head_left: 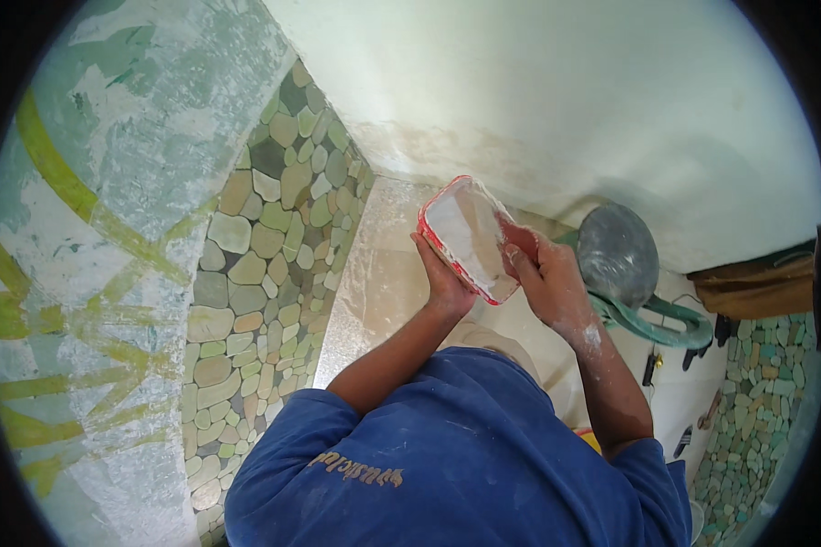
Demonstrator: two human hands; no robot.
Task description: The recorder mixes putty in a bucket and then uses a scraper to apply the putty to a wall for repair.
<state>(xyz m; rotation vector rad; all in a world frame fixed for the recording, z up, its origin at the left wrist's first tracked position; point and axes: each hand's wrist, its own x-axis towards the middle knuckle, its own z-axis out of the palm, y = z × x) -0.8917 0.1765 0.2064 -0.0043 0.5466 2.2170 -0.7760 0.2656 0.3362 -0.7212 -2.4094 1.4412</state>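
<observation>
My left hand (449, 284) is wrapped round the lower left side of a red-rimmed tub (429, 233), tilted so its inside shows. White paste (458, 222) coats the inside, and dried white smears mark the rim. In my right hand (558, 281) is a flat red spreader (518, 233), gripped between thumb and fingers at the tub's right rim. Part of its blade is hidden by the tub and my fingers. White powder dusts my right wrist.
A dark grey round object (618, 253) with a green curved frame (670, 330) stands to the right by the white wall (556, 82). Small tools (652, 366) lie beyond it. Pebble tiling (265, 242) and a wall with yellow-green stripes (59, 173) are at left.
</observation>
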